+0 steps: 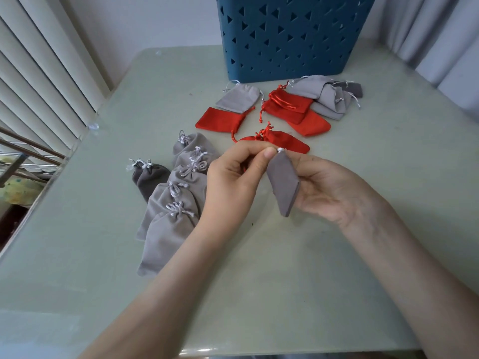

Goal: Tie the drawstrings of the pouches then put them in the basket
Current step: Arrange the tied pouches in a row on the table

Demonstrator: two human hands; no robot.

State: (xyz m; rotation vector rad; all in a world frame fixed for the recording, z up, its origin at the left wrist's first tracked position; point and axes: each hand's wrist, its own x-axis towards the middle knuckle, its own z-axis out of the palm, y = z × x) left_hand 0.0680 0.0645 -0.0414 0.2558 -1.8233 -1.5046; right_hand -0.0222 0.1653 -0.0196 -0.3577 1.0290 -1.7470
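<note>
Left hand [233, 177] fingers [267, 152] pinching drawstring [280, 150] tip; right hand [329, 187] curled round dark grey pouch [283, 185]. Apparently mid-tying; next, likely cinching and knotting.

Left hand [233, 177]: fingers curled, thumb and forefinger pinching top of pouch [283, 182].
Right hand [326, 190]: palm turned inward, fingers cupped behind pouch, holding it.
Forearms [168, 268]: bare, rising from below, converging.

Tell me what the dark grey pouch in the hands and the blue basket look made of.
Dark grey pouch: soft matte fabric, likely velvet or suede-like; no shine, napped look. Blue basket: apparently moulded plastic; rigid smooth wall with triangular cut-outs.
</note>
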